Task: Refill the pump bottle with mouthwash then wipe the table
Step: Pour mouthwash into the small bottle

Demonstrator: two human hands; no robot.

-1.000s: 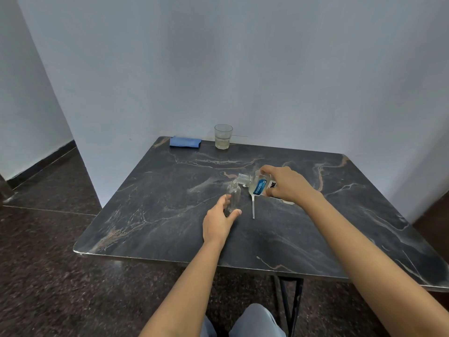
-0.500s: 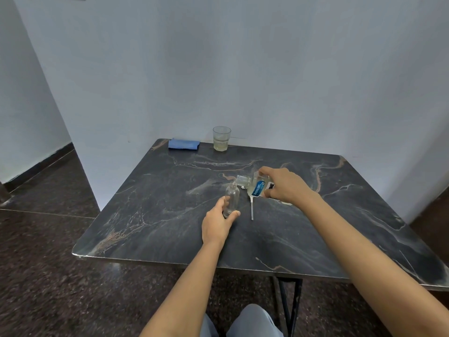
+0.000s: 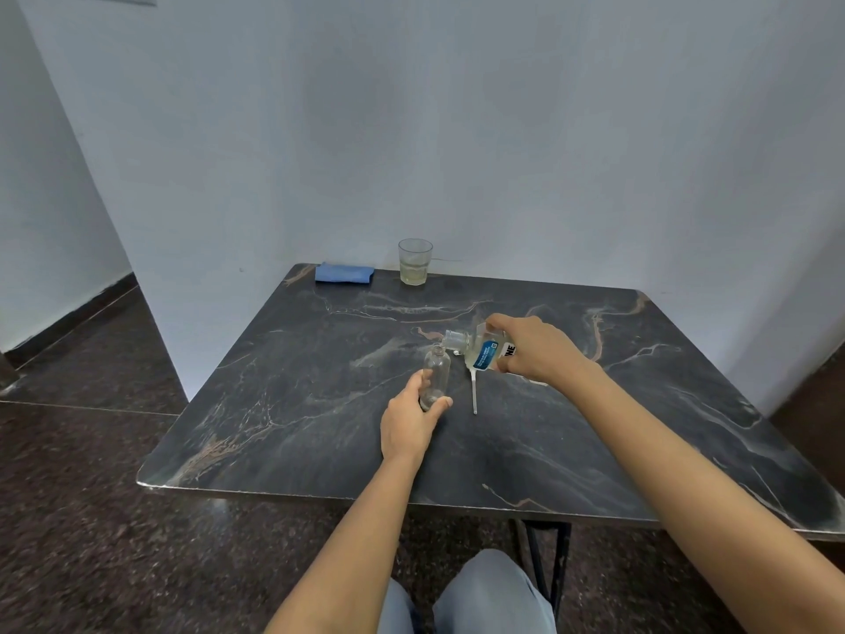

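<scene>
A small clear pump bottle (image 3: 435, 369) stands upright, uncapped, on the dark marble table (image 3: 297, 404). My left hand (image 3: 411, 421) grips its base. My right hand (image 3: 532, 350) holds a clear mouthwash bottle (image 3: 482, 352) with a blue label, tipped sideways so its open neck sits just above the small bottle's mouth. A thin white pump tube (image 3: 474, 391) lies on the table right of the small bottle; its head is hidden under the mouthwash bottle.
A folded blue cloth (image 3: 344, 273) lies at the far left edge by the wall. Beside it stands a glass (image 3: 414, 261) with pale liquid. The wall borders the table's far side. My knees show below the near edge.
The mouthwash bottle has tipped a little further and its neck has come closer to the small bottle's mouth. My left hand has stayed on the small bottle.
</scene>
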